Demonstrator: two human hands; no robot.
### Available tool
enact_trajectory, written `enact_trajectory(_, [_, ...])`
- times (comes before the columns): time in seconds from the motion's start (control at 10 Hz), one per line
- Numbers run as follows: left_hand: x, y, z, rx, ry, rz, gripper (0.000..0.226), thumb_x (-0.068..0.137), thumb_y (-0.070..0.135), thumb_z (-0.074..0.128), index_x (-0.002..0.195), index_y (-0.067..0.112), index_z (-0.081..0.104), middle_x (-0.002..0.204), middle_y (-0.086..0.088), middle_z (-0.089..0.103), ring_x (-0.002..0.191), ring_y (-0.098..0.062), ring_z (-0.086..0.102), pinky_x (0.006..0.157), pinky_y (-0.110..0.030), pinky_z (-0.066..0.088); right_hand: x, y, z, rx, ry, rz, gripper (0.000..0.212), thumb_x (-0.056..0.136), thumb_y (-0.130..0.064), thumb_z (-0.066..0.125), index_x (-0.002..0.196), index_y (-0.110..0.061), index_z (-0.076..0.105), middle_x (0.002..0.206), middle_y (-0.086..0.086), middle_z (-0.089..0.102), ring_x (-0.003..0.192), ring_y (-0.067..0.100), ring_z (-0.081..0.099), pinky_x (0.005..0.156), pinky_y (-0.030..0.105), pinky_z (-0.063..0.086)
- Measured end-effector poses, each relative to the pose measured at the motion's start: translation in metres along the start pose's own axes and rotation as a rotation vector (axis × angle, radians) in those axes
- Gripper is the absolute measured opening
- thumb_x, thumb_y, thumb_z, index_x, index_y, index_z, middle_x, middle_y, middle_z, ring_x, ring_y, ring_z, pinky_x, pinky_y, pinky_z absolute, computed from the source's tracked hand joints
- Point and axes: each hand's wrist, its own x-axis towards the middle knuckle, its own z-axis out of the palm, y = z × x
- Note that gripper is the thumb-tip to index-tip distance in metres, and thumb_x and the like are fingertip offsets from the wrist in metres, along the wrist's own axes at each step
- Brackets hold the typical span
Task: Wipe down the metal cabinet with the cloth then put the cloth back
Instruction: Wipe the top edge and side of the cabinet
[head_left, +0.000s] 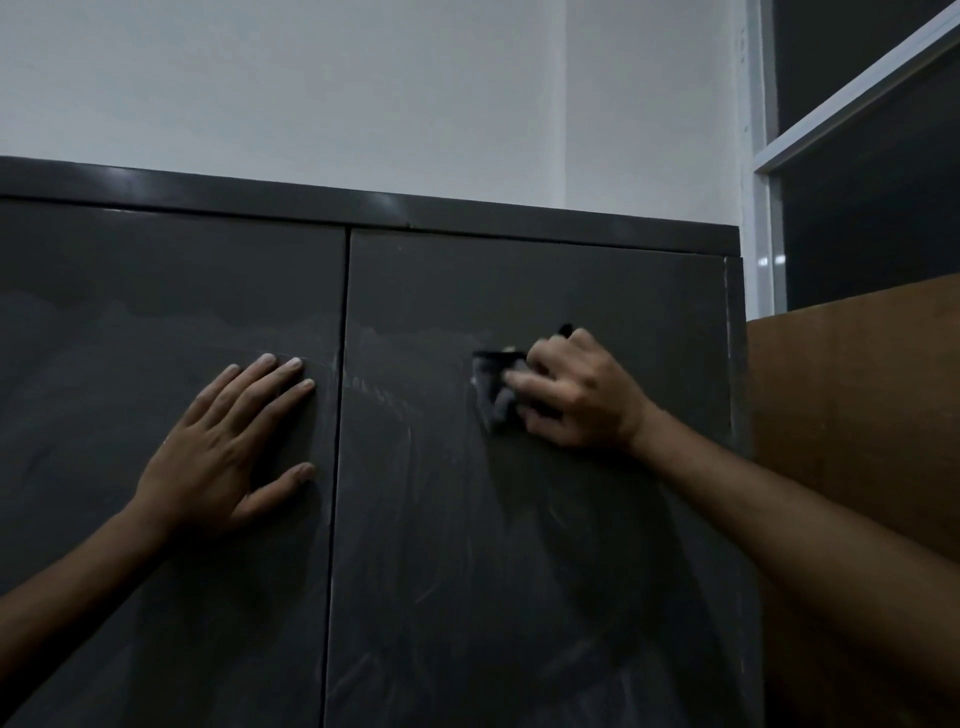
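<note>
A dark grey metal cabinet (519, 571) with two closed doors fills the lower view. Dusty streaks show on both doors. My left hand (228, 447) lies flat on the left door, fingers straight and spread, close to the gap between the doors. My right hand (576, 389) grips a dark cloth (493, 384) and presses it against the upper part of the right door. Most of the cloth is hidden under my fingers.
A white wall (363, 93) rises behind the cabinet top. A brown wooden panel (857, 415) stands against the cabinet's right side. Above it is a dark window with a white frame (763, 208).
</note>
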Motion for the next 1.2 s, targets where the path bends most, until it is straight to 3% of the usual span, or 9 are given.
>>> enact_trajectory(0.2, [-0.001,0.0,0.001,0.006,0.006,0.007,0.084,0.092,0.065,0.041,0.155,0.01,0.036,0.165,-0.011,0.026,0.156,-0.026,0.017,0.128,-0.043,0.009,0.029,-0.013,0.013,0.025,0.241,0.671,0.04,0.087,-0.033,0.059,0.122,-0.017,0.065,0.093,0.011,0.054,0.082,0.031,0.054,0.072,0.042,0.044])
enact_trajectory(0.4, [0.0,0.001,0.0,0.004,0.01,0.008,0.083,0.092,0.064,0.042,0.155,0.011,0.036,0.165,-0.011,0.026,0.156,-0.027,0.017,0.128,-0.044,0.01,0.027,-0.01,0.011,-0.016,0.053,0.002,0.034,0.091,-0.033,0.06,0.121,-0.017,0.067,0.096,0.014,0.06,0.077,0.029,0.053,0.069,0.04,0.04])
enact_trajectory(0.6, [-0.001,0.002,-0.001,0.012,0.01,0.004,0.082,0.093,0.064,0.041,0.155,0.011,0.036,0.165,-0.011,0.027,0.156,-0.027,0.018,0.127,-0.046,0.012,0.05,-0.03,0.02,0.034,0.234,0.617,0.039,0.086,-0.034,0.059,0.12,-0.018,0.067,0.095,0.011,0.054,0.083,0.031,0.054,0.073,0.041,0.043])
enact_trajectory(0.7, [0.0,0.001,-0.001,0.01,0.016,0.008,0.082,0.093,0.064,0.041,0.155,0.011,0.036,0.165,-0.011,0.028,0.155,-0.027,0.018,0.127,-0.045,0.011,0.036,-0.052,0.022,0.063,0.094,0.003,0.036,0.088,-0.034,0.061,0.118,-0.015,0.068,0.095,0.013,0.059,0.079,0.028,0.054,0.071,0.04,0.042])
enact_trajectory(0.8, [-0.001,0.001,0.0,0.016,0.017,0.006,0.082,0.093,0.065,0.04,0.156,0.012,0.035,0.165,-0.011,0.027,0.155,-0.027,0.018,0.128,-0.044,0.011,0.043,-0.031,0.02,0.008,0.07,-0.032,0.036,0.088,-0.034,0.061,0.118,-0.017,0.069,0.093,0.012,0.06,0.077,0.028,0.054,0.071,0.04,0.042])
enact_trajectory(0.9, [-0.001,-0.001,0.001,0.012,0.016,0.004,0.082,0.094,0.066,0.038,0.156,0.012,0.035,0.165,-0.01,0.026,0.156,-0.026,0.017,0.127,-0.045,0.011,0.061,-0.028,0.02,0.008,0.215,0.557,0.038,0.085,-0.035,0.06,0.118,-0.019,0.069,0.092,0.01,0.055,0.08,0.032,0.056,0.071,0.042,0.042])
enact_trajectory(1.0, [-0.002,0.0,0.0,0.006,0.014,0.003,0.082,0.095,0.066,0.038,0.157,0.013,0.034,0.166,-0.01,0.025,0.156,-0.026,0.017,0.127,-0.046,0.013,0.065,-0.06,0.029,0.05,0.217,0.532,0.04,0.085,-0.035,0.06,0.119,-0.017,0.068,0.093,0.011,0.055,0.082,0.031,0.055,0.071,0.041,0.041])
enact_trajectory(1.1, [-0.002,-0.002,0.0,-0.004,0.009,0.009,0.081,0.095,0.066,0.036,0.157,0.014,0.033,0.166,-0.009,0.025,0.156,-0.025,0.016,0.127,-0.046,0.013,0.054,-0.073,0.027,0.061,0.078,-0.014,0.036,0.088,-0.034,0.061,0.118,-0.015,0.068,0.094,0.011,0.059,0.078,0.026,0.054,0.071,0.039,0.041])
enact_trajectory(1.2, [-0.003,-0.004,0.001,-0.006,0.005,0.011,0.08,0.096,0.066,0.037,0.157,0.015,0.032,0.166,-0.009,0.025,0.156,-0.026,0.016,0.127,-0.046,0.013,0.065,-0.053,0.028,0.001,0.106,0.13,0.035,0.086,-0.034,0.063,0.116,-0.016,0.069,0.093,0.011,0.059,0.077,0.028,0.056,0.071,0.039,0.039])
